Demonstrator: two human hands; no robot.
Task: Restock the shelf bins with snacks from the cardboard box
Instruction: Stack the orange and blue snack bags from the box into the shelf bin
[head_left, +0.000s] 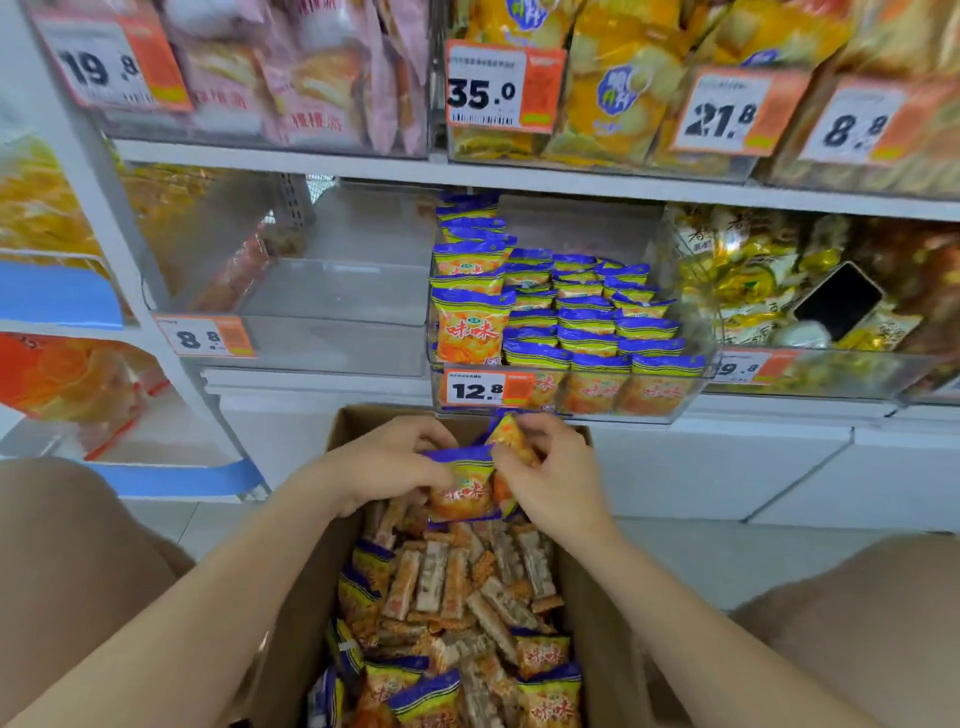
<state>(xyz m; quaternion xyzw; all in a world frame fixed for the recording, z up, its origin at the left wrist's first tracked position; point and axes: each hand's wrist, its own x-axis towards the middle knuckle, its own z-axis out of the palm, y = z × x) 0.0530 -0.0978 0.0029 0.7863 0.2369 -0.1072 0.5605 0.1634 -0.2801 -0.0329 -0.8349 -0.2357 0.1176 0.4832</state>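
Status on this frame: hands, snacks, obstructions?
Left hand, right hand both gripping orange-and-blue snack packets over cardboard box. 12.8 bin ahead part-filled with same packets. Nothing between hands and bin.

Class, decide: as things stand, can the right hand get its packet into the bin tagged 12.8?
Probably yes: the right hand, pinching a packet, sits just below the bin; nothing blocks its open top.

An open cardboard box (306, 587) is sitting at the lower centre, holding a loose heap of orange-yellow, blue-topped packets (540, 654) mixed with bar-shaped snacks (431, 577). Two such packets (462, 488) are being held just above its far end. Right above them, a clear bin (680, 408) at mid-frame is standing full of upright rows of the same packets.
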